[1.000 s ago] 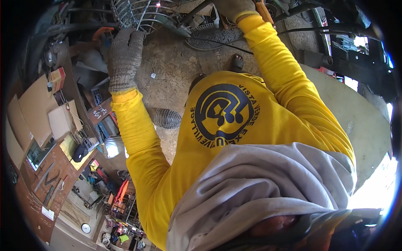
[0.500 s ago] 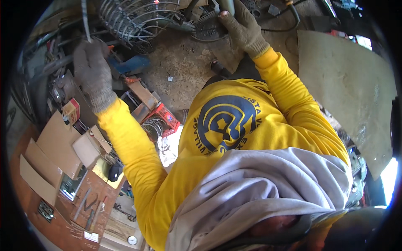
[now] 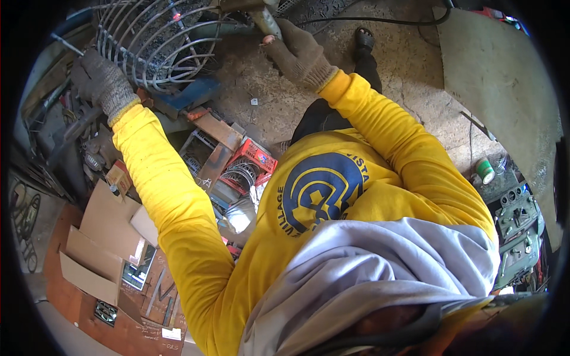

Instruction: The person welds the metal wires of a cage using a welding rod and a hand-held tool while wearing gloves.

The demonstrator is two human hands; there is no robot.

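Note:
My left hand (image 3: 102,83), in a brown knitted glove, is closed round a thin metal rod (image 3: 66,44) that sticks out up and to the left. Just right of it is a round cage of curved metal bars (image 3: 155,53) with dark material behind them. My right hand (image 3: 300,58), gloved alike with a bare fingertip showing, grips the pipe-like handle of what looks like a hammer (image 3: 266,22). Its blocky head lies across the handle at the top edge, partly cut off.
A blue metal piece (image 3: 193,94) lies below the cage. Red crates (image 3: 256,155), cardboard boxes (image 3: 98,237) and a brown worktable (image 3: 68,296) are at left. A large sheet (image 3: 504,89), a green can (image 3: 485,170) and a green machine (image 3: 518,228) stand right. A black cable (image 3: 380,22) crosses the floor.
Both hands have shifted left in the view. The rod has swung from nearly upright to slanting left, and the hammer's head has come into sight. The whole view has turned somewhat.

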